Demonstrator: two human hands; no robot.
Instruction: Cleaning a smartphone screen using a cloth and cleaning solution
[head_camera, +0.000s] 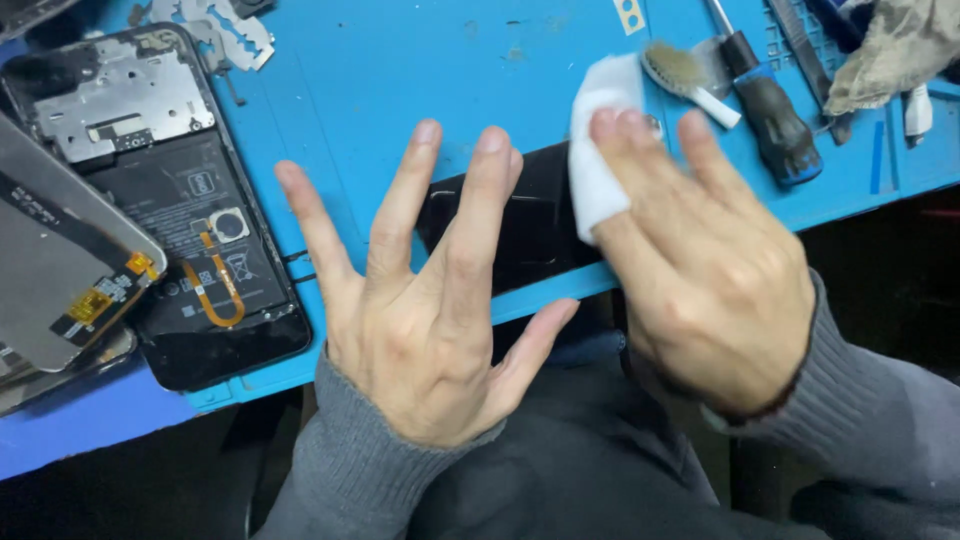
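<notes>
Bright even overhead light on the blue worktop (420, 70), soft short shadows, slight motion blur on hands, dark lower edge, no glare.

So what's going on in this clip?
A person is at a blue mat. The left hand lies spread flat, fingers on a black panel. The right hand presses a white wipe onto the panel's right end. To the left lies an opened phone with a detached screen over it. A brush and screwdriver lie beyond the right hand.
</notes>
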